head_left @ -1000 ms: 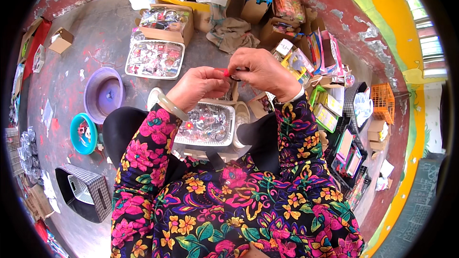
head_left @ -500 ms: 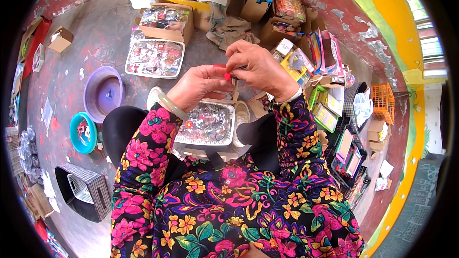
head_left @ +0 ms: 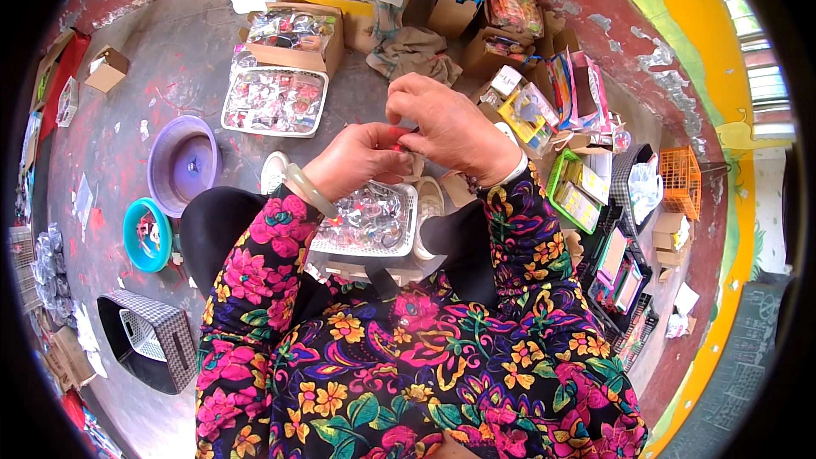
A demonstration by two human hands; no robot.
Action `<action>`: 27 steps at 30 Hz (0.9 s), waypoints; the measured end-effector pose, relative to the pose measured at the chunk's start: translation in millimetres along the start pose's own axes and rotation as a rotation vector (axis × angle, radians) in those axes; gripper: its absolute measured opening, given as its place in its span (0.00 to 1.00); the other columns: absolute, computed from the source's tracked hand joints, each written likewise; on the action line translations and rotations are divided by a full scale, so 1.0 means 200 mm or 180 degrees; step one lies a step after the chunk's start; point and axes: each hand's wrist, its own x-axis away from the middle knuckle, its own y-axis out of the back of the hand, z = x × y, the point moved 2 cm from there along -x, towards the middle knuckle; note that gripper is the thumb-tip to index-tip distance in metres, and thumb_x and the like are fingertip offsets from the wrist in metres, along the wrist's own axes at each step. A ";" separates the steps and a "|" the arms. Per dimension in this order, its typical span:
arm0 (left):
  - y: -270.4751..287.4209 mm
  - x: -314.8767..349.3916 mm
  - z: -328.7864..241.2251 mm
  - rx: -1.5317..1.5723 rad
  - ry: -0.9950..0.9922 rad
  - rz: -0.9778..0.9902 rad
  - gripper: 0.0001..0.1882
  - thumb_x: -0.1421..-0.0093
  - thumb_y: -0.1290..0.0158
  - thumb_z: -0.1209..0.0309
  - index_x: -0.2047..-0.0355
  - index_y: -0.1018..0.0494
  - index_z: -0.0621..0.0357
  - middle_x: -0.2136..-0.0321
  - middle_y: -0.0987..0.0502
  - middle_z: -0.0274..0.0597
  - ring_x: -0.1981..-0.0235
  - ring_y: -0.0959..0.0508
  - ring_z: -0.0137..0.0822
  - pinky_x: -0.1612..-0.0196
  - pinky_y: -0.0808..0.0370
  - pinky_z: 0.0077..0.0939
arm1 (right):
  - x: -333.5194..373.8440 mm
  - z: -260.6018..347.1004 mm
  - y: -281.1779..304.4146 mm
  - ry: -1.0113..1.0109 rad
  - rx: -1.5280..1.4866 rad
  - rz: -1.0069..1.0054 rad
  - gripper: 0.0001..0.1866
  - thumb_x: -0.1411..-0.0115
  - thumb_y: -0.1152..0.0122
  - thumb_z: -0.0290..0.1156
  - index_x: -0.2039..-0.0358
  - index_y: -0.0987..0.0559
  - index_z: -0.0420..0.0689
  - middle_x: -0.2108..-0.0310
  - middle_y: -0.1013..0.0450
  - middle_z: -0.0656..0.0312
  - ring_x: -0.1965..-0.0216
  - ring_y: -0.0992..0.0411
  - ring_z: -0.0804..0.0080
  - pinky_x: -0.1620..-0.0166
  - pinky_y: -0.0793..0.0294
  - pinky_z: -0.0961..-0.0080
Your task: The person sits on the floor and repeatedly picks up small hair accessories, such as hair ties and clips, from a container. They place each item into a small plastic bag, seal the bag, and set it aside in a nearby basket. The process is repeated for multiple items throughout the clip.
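Note:
My left hand (head_left: 355,157) and my right hand (head_left: 452,129) meet in front of me, their fingertips pressed together. Between them a small red piece (head_left: 397,147) shows only in part; its kind is hidden. The left thumb and fingers pinch it from one side. My right fingers are bent over and closed at the same spot, with a thin dark bit at their tips too small to name. Below the hands, between my feet, a white plastic basket (head_left: 411,219) holds several small clear packets with colourful contents.
Ahead stand another white basket (head_left: 224,121) of packets and a cardboard box (head_left: 333,49). To the left are a purple basin (head_left: 214,153), a turquoise basin (head_left: 129,238) and a checked bin (head_left: 177,348). A green basket (head_left: 557,178) and an orange crate (head_left: 682,178) stand on the right.
My right hand has turned and come down slightly, covering more of the red piece. My left fingers have curled in closer to it.

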 end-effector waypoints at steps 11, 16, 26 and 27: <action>0.07 -0.01 -0.02 0.1800 -0.0327 -0.0403 0.10 0.42 0.52 0.75 0.59 0.31 0.60 0.63 0.25 0.45 0.62 0.23 0.33 0.63 0.24 0.19 | 0.03 -0.17 0.07 -0.1386 -0.2044 -0.1291 0.18 0.48 0.39 0.31 0.57 0.28 0.41 0.60 0.29 0.65 0.60 0.32 0.79 0.59 0.34 0.82; 0.11 0.01 -0.02 0.2709 -0.0799 -0.0987 0.12 0.41 0.53 0.75 0.57 0.34 0.61 0.60 0.26 0.47 0.60 0.24 0.33 0.67 0.23 0.14 | 0.02 -0.18 0.01 -0.1857 -0.2682 -0.0971 0.14 0.45 0.42 0.34 0.60 0.26 0.41 0.66 0.27 0.68 0.66 0.31 0.85 0.62 0.35 0.87; 0.00 0.02 -0.06 0.1310 -0.0642 -0.0544 0.15 0.41 0.51 0.72 0.53 0.33 0.58 0.64 0.24 0.40 0.62 0.23 0.29 0.68 0.25 0.16 | 0.00 -0.12 -0.02 -0.1911 -0.2677 -0.0287 0.11 0.48 0.38 0.32 0.69 0.22 0.37 0.74 0.27 0.67 0.70 0.33 0.84 0.65 0.34 0.85; 0.00 0.02 -0.06 0.1208 -0.0656 -0.0585 0.15 0.42 0.51 0.73 0.54 0.33 0.58 0.64 0.24 0.40 0.63 0.23 0.28 0.68 0.25 0.16 | 0.00 -0.12 -0.01 -0.1875 -0.2602 -0.0359 0.10 0.48 0.38 0.32 0.71 0.22 0.37 0.75 0.27 0.67 0.71 0.33 0.84 0.66 0.34 0.85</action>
